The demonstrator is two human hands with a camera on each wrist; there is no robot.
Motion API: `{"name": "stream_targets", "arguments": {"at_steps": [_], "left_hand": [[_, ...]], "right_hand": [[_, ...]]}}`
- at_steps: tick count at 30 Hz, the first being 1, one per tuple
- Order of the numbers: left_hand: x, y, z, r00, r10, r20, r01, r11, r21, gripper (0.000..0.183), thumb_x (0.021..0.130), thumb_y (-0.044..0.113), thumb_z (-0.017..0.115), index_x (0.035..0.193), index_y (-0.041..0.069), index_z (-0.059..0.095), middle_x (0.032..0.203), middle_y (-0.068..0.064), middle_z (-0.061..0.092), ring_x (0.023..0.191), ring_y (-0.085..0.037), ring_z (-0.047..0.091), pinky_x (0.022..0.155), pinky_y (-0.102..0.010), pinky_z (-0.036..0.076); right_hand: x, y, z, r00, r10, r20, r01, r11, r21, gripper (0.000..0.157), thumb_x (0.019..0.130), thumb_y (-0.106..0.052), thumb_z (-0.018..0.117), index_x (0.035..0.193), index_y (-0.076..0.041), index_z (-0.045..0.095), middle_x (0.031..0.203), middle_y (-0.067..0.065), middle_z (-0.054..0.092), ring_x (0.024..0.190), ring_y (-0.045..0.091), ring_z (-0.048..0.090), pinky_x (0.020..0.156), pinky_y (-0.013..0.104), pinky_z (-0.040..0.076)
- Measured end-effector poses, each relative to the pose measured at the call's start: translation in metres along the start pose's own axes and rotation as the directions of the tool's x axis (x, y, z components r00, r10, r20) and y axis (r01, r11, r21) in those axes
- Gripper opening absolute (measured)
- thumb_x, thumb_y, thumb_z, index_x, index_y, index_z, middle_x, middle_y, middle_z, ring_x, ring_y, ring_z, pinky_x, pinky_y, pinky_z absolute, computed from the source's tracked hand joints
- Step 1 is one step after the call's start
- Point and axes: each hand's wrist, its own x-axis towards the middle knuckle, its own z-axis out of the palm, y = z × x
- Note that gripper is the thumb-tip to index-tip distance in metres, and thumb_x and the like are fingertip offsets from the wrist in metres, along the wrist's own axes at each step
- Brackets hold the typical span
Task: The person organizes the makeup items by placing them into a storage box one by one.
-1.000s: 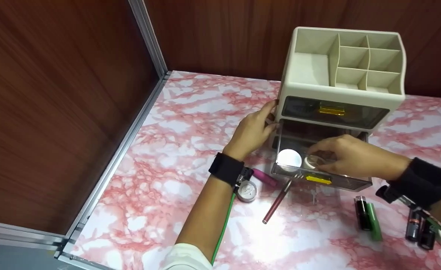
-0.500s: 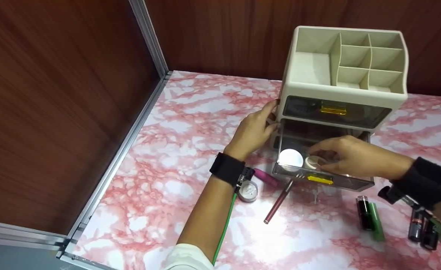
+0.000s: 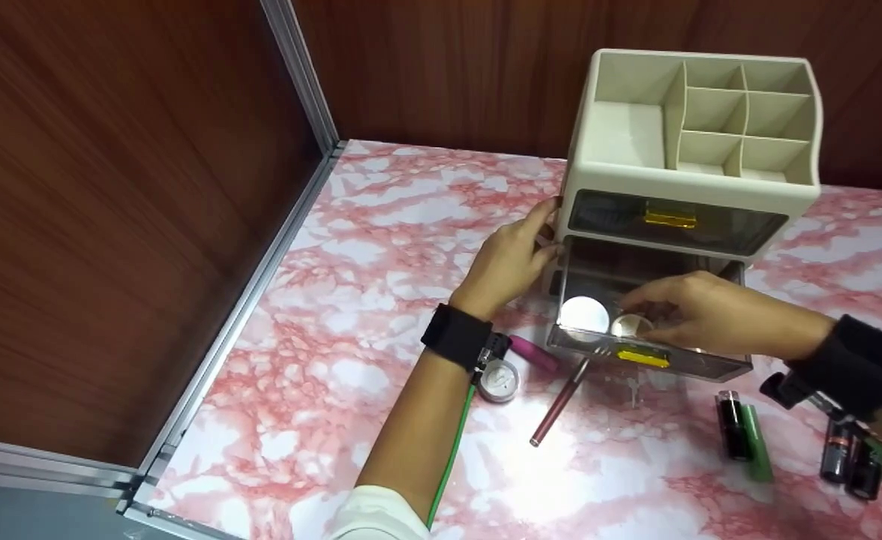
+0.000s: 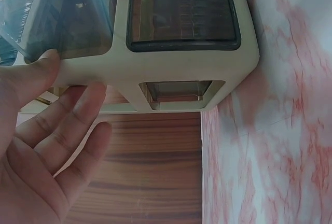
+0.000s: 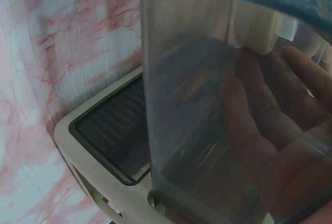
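Observation:
A cream makeup organizer (image 3: 700,180) stands at the back, its lower clear drawer (image 3: 587,274) pulled out. My left hand (image 3: 507,262) grips the organizer's left front edge; in the left wrist view the thumb lies on the front frame and the fingers (image 4: 70,130) on the side. Inside the drawer, my right hand (image 3: 700,311) holds a small round cream jar (image 3: 631,325) between thumb and fingers. A round white, shiny-topped container (image 3: 584,316) lies just left of it. Through the drawer wall, the right wrist view shows the jar (image 5: 254,27) at my fingertips.
Near the drawer front lie a magenta tube (image 3: 533,353), a clear-lidded pot (image 3: 499,381) and a dark red pencil (image 3: 559,403). A black tube (image 3: 732,426), a green tube (image 3: 757,444) and several dark cosmetics (image 3: 836,452) lie right. Brown panels (image 3: 441,75) border the table.
Both hands keep nearly the same places. The jar in my right hand has tipped slightly, so its top shows flatter and brighter. The head view has shifted a little.

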Motion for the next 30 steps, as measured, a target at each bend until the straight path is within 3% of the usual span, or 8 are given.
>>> {"name": "stream_targets", "arguments": {"at_steps": [12, 20, 25, 30], "left_hand": [[0.000, 0.000, 0.000, 1.000, 0.010, -0.001, -0.011, 1.000, -0.012, 0.057, 0.092, 0.022, 0.069, 0.141, 0.008, 0.043, 0.109, -0.006, 0.069, 0.082, -0.016, 0.066, 0.070, -0.026, 0.051], [0.002, 0.003, 0.000, 1.000, -0.016, 0.025, 0.016, 0.999, -0.028, 0.060, 0.093, 0.024, 0.068, 0.144, 0.010, 0.041, 0.107, -0.007, 0.068, 0.078, -0.016, 0.064, 0.068, -0.026, 0.050], [0.001, 0.003, 0.000, 0.999, -0.024, 0.029, 0.025, 0.999, -0.029, 0.061, 0.093, 0.025, 0.068, 0.146, 0.011, 0.040, 0.110, -0.007, 0.068, 0.078, -0.016, 0.064, 0.069, -0.027, 0.050], [0.000, 0.000, 0.000, 1.000, -0.018, 0.012, 0.018, 1.000, -0.016, 0.062, 0.092, 0.025, 0.069, 0.145, 0.010, 0.041, 0.110, -0.006, 0.068, 0.076, -0.016, 0.063, 0.069, -0.029, 0.050]], "right_hand": [[-0.003, -0.001, -0.001, 0.998, -0.030, -0.048, 0.029, 0.999, -0.028, 0.033, 0.083, -0.012, 0.077, 0.116, -0.017, 0.070, 0.106, -0.007, 0.069, 0.083, 0.006, 0.062, 0.071, 0.031, 0.054], [-0.014, -0.005, -0.007, 0.990, -0.077, -0.120, 0.063, 0.992, -0.112, 0.030, 0.085, -0.019, 0.077, 0.114, -0.015, 0.070, 0.110, -0.005, 0.068, 0.088, 0.009, 0.064, 0.073, 0.034, 0.055], [-0.021, -0.007, -0.013, 0.985, -0.090, -0.149, 0.068, 0.987, -0.147, 0.032, 0.083, -0.016, 0.078, 0.114, -0.019, 0.069, 0.111, -0.008, 0.066, 0.091, 0.007, 0.063, 0.075, 0.030, 0.053], [-0.030, -0.007, -0.018, 0.979, -0.114, -0.170, 0.077, 0.974, -0.213, 0.035, 0.081, -0.014, 0.079, 0.114, -0.014, 0.068, 0.115, -0.004, 0.066, 0.097, 0.015, 0.064, 0.078, 0.036, 0.053]]}}
